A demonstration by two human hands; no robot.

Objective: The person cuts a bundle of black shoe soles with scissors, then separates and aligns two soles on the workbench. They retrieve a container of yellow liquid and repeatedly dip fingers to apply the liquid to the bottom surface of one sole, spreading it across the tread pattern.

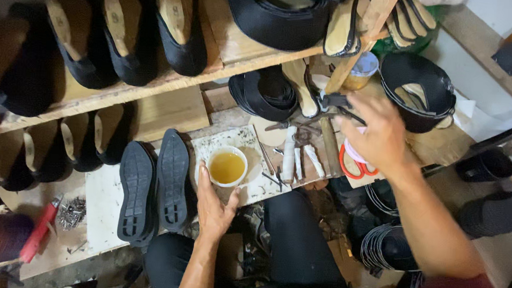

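Note:
My left hand [213,206] rests at the near side of a white cup [227,166] of amber glue, thumb and fingers around its base on a stained white board [245,142]. My right hand [378,133] reaches forward over the workbench with fingers spread, its fingertips at a dark metal tool [335,102] lying by a wooden post [358,38]. Under that hand lie orange-handled scissors [348,166]. Tape-wrapped tool handles [290,154] lie between the cup and the scissors.
Two black shoe soles [154,182] lie tread-up left of the cup. Wooden shelves [154,86] hold rows of black shoes on lasts. Black shoe uppers [417,91] are stacked at right. A red tool [40,231] and loose nails [72,212] lie at left.

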